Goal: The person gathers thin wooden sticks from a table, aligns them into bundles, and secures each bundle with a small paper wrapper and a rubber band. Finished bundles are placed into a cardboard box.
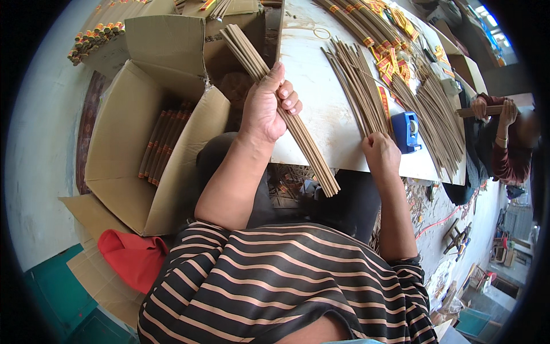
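Observation:
My left hand (268, 106) is wrapped round a bundle of brown incense sticks (309, 150), held at a slant above the table's left edge. The sticks stick out past both sides of the fist. At the table's near edge, my right hand (382, 153) is closed over the near ends of a loose row of incense sticks (358, 86); how many it grips is hidden. A blue tape dispenser (407, 133) stands just right of that hand. Beside it a red and yellow paper label (383, 102) lies along the sticks.
An open cardboard box (109, 152) with several labelled bundles (166, 143) stands left. More loose sticks (438, 117) and labels (395, 66) cover the white table (303, 74). Wrapped bundles (366, 26) lie at the back. A red cloth (133, 258) hangs lower left. At right, another person's hands (504, 112) hold sticks.

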### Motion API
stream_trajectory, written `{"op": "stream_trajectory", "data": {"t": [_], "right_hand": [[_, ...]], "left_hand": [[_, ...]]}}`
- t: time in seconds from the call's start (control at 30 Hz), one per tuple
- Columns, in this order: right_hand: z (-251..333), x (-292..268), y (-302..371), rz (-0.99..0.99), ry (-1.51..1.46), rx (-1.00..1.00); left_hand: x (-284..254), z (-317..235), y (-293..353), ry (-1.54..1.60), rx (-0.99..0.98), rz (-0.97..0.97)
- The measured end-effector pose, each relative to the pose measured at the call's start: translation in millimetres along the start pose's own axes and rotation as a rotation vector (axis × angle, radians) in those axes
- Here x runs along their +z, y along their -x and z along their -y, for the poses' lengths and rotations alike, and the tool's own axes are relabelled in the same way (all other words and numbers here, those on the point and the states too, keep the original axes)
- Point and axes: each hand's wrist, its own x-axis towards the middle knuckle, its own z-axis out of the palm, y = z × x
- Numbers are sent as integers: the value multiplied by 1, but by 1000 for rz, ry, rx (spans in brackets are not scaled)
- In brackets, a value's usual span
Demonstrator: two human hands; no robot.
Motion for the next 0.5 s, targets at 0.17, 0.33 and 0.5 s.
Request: {"op": "stream_trajectory", "data": {"t": [0.17, 0.33, 0.5], "right_hand": [[21, -30, 12, -69, -202, -30], [67, -59, 37, -147, -551, -92], [91, -61, 50, -179, -587, -442]], "left_hand": [[-1, 0, 0, 12, -18, -12], [-5, 4, -2, 38, -27, -7], [-5, 3, -3, 41, -20, -16]]}}
